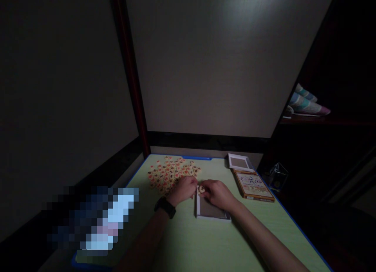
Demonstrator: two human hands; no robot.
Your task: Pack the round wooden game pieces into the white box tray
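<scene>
Many round Chinese chess pieces (173, 171) with red and dark markings lie scattered on the green table. In front of me sits a shallow white-rimmed box tray (213, 212) with a grey-brown bottom. My right hand (219, 194) reaches over its far end, thumb and fingers closed around a light chess piece (201, 189) at the far left corner. My left hand (185, 189), with a black watch on the wrist, is beside that corner at the near edge of the pile. Its fingers are drawn together, and whatever they hold is hidden.
A second white-rimmed tray (239, 162) lies at the far right of the table. Just nearer is a printed game box (254, 185). The table (182, 244) has a blue edge. A pixelated patch covers the left side. Dark panels stand behind, and folded cloth (308, 103) rests on a shelf.
</scene>
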